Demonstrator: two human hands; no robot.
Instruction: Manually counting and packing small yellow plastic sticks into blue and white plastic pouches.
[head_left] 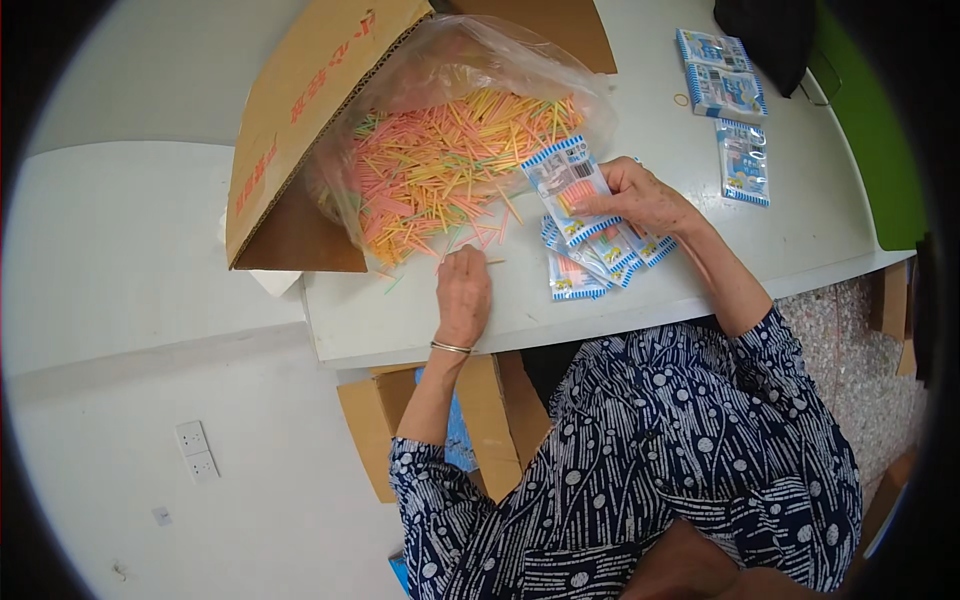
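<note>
My right hand (645,198) grips a small blue-and-white packet (567,188) with a clear window, pink sticks showing through it. Beneath that hand lies a loose pile of similar packets (580,275) on the white table. My left hand (465,290) rests at the table near the front of the stick heap, its fingers bunched downward; their tips are hidden, and I cannot make out what is between them. Just ahead, thin pink, yellow and green sticks (450,165) spill from a clear plastic bag (500,55) in a cardboard box (310,110) lying on its side.
At the far right are more blue-and-white packets (728,90), stacked, beside a black item (765,35) and a green surface (860,130). A rubber band (681,100) lies near them. Below the front edge of the table (390,345) stands an open cardboard box (490,420).
</note>
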